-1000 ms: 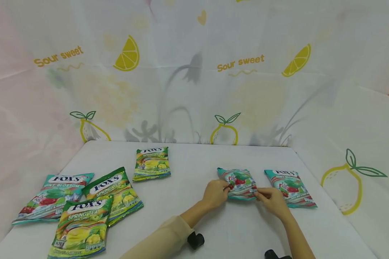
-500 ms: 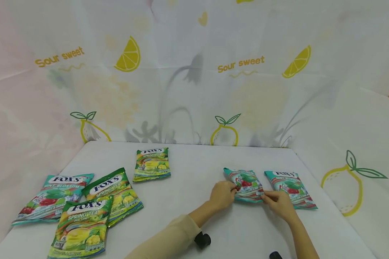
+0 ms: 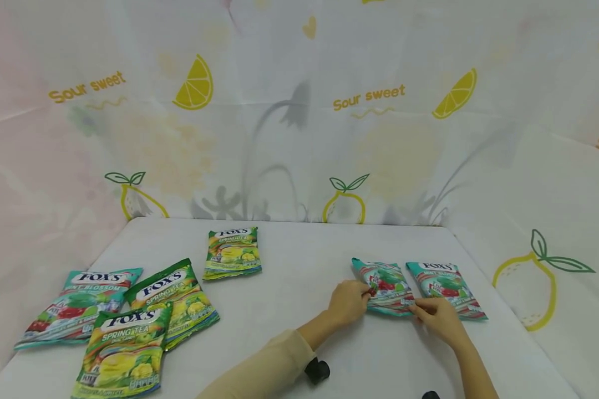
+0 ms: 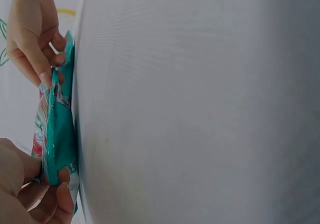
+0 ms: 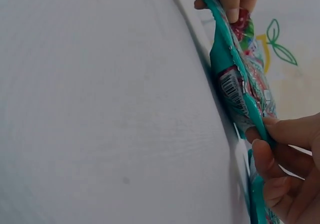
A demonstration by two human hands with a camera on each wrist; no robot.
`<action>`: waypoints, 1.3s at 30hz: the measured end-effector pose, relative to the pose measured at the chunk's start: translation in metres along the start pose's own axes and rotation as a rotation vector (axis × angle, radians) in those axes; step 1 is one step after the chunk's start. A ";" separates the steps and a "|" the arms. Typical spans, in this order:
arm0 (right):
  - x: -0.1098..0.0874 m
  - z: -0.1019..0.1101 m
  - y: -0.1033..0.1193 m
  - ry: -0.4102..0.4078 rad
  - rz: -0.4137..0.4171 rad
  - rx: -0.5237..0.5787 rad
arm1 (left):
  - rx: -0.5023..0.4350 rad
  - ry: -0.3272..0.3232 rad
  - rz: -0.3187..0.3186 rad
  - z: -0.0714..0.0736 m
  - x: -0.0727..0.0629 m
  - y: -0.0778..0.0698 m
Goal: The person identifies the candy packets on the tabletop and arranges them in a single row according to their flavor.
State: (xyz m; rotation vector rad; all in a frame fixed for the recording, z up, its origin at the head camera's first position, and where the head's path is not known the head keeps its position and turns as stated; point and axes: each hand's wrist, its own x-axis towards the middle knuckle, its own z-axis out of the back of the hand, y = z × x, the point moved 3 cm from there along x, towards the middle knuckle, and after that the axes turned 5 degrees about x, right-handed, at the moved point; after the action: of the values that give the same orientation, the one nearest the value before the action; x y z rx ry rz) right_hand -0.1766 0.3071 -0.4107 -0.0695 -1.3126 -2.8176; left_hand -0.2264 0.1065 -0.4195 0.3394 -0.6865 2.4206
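A teal candy bag (image 3: 385, 285) with a cherry-and-leaf print is held by both hands at its near edge. My left hand (image 3: 348, 302) pinches the left corner between thumb and fingers. At the right corner, my right hand (image 3: 438, 317) pinches the edge. The left wrist view shows both hands gripping the bag's teal sealed edge (image 4: 52, 134). Its underside, with a barcode (image 5: 232, 89), faces the right wrist camera. Just right of it lies another teal candy bag (image 3: 448, 291) marked FOX'S, flat on the table, its lower left close behind my right hand.
On the left of the white table (image 3: 299, 343) lie a teal candy bag (image 3: 77, 305), overlapped by a green candy bag (image 3: 177, 302) and another green candy bag (image 3: 122, 354). A third green candy bag (image 3: 232, 253) lies farther back. A lemon-print cloth (image 3: 279, 138) hangs behind.
Both hands have carried the teal candy bag to the right, nearer the other teal bag at the right. The bags on the left have stayed in place.
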 end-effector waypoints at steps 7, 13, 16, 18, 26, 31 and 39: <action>-0.004 0.007 -0.007 -0.001 -0.062 -0.012 | -0.034 0.029 0.013 -0.003 0.001 -0.008; -0.008 0.014 -0.011 0.023 -0.095 -0.055 | -0.014 0.034 0.003 -0.006 0.003 -0.014; -0.010 0.017 -0.015 0.027 -0.109 -0.045 | -0.008 0.040 -0.006 -0.009 0.004 -0.017; -0.012 0.018 -0.017 0.027 -0.107 -0.027 | -0.006 0.044 -0.008 -0.010 0.004 -0.019; -0.016 0.021 -0.020 0.026 -0.125 0.001 | 0.009 0.068 0.012 -0.016 0.007 -0.024; -0.016 0.022 -0.024 0.034 -0.150 0.000 | 0.023 0.081 0.022 -0.018 0.008 -0.026; -0.016 0.023 -0.022 0.015 -0.157 -0.021 | 0.031 0.092 0.032 -0.020 0.011 -0.028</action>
State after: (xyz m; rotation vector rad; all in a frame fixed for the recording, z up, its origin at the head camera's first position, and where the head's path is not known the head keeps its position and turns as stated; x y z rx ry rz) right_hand -0.1615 0.3387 -0.4135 0.0567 -1.3418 -2.9547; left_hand -0.2196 0.1423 -0.4206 0.2295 -0.6185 2.4630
